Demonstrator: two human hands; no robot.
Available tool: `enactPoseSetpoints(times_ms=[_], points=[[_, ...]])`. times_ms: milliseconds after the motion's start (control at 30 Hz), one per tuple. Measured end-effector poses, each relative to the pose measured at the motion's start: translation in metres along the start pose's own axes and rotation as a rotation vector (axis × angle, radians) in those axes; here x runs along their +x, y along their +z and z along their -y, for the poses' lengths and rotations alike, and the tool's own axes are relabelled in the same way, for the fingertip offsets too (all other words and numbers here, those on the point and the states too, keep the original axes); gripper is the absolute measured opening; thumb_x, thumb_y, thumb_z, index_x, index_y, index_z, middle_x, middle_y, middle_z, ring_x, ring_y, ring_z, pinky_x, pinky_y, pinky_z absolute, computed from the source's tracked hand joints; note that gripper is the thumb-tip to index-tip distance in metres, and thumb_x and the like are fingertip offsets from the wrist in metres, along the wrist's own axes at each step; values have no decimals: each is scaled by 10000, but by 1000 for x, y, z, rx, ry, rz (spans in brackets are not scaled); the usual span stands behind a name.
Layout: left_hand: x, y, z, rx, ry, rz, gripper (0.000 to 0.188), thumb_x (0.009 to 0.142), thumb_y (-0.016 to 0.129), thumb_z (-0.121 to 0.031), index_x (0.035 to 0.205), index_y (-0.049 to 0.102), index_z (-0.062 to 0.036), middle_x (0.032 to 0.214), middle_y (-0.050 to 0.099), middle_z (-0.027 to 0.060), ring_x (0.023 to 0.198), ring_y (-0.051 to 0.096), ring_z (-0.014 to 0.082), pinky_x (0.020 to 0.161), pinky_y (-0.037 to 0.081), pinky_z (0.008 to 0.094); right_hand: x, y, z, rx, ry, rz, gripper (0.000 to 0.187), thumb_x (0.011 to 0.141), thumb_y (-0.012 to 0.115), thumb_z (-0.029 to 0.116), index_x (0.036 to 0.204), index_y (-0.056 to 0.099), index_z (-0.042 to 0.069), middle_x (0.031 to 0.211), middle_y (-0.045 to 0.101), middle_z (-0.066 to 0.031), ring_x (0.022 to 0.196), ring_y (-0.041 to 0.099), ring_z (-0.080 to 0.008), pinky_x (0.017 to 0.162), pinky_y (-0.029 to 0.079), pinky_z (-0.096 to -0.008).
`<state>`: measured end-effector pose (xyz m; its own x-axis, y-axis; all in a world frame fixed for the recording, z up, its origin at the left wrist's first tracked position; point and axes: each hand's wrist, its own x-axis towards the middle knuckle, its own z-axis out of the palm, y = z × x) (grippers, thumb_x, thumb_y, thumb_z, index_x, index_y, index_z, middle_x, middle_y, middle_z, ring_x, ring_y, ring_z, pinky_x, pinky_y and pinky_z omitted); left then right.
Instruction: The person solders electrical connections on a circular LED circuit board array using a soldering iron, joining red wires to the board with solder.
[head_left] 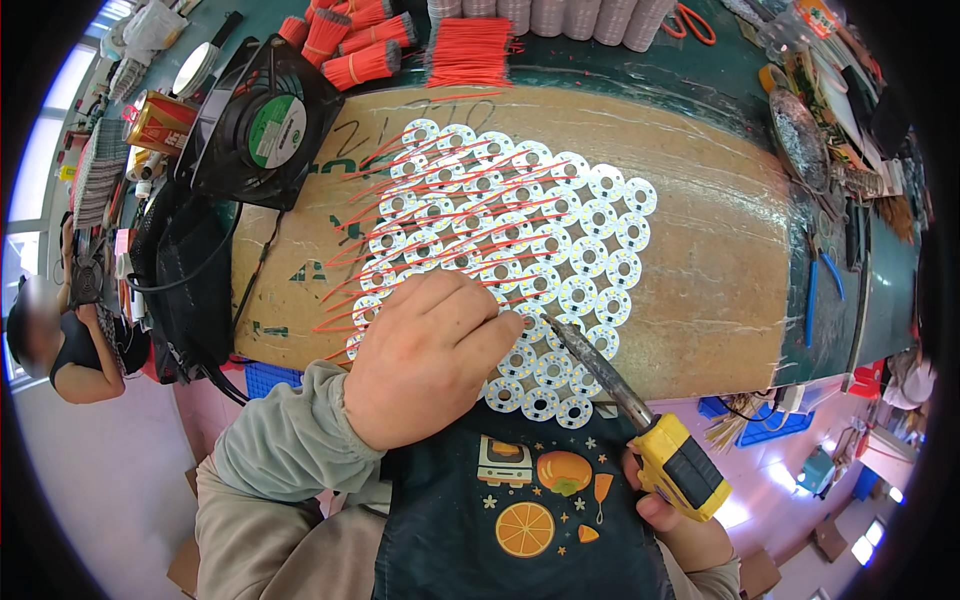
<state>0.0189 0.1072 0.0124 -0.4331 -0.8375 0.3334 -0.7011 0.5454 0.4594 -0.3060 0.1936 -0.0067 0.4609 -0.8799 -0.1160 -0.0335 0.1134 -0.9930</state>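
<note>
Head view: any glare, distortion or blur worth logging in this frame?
Head view: window at left nearly washed out, glare spots on the pink floor at lower right; head view: fisheye bows the edges of the brown board; head view: co-worker's head blurred, left hand fairly sharp.

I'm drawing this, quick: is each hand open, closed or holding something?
Left hand: fingers curled over the discs; can't tell if it holds anything.
Right hand: closed, holding the iron.
</note>
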Motion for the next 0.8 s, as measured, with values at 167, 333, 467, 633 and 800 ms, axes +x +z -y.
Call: enactPoseSetpoints(times_ms=[167, 333, 467, 633, 800], points=[[0, 2, -1, 17, -1, -4, 292, 686, 729, 45, 961, 731, -51, 859, 618, 50, 821, 636, 243, 721, 500, 363, 1, -3, -4, -29, 17, 53, 338, 889, 764, 371, 810, 618, 76, 722, 567, -36, 594, 567, -252, 535, 439, -355], [0, 1, -2, 21, 3, -18, 289, 686, 738, 46, 958, 726, -48, 858, 617, 50, 816, 636, 242, 717, 501, 362, 3, 2, -5, -169, -39, 29, 360, 910, 733, 423, 847, 651, 78, 716, 573, -25, 582, 578, -239, 511, 441, -360], [0, 1, -2, 18, 2, -11, 291, 683, 742, 45, 959, 726, -47, 858, 617, 51, 818, 637, 243, 718, 502, 361, 2, 1, -8, -199, -39, 45, 370, 911, 733, 426, 911, 683, 60, 729, 588, -27, 589, 587, -234, 511, 447, -349], [0, 1, -2, 13, 1, -23, 280, 688, 746, 41, 954, 726, -45, 856, 618, 52, 812, 636, 242, 714, 502, 364, 9, 7, -4, -208, -69, 2, 362, 909, 731, 423, 841, 647, 78, 732, 595, -35, 594, 589, -249, 518, 445, -360], [0, 0, -1, 10, 4, -14, 277, 689, 749, 40, 952, 727, -46, 853, 619, 51, 813, 638, 242, 715, 501, 362, 4, -4, 1, -157, -1, 87, 372, 903, 745, 409, 776, 597, 92, 723, 571, -47, 595, 566, -264, 534, 430, -368]])
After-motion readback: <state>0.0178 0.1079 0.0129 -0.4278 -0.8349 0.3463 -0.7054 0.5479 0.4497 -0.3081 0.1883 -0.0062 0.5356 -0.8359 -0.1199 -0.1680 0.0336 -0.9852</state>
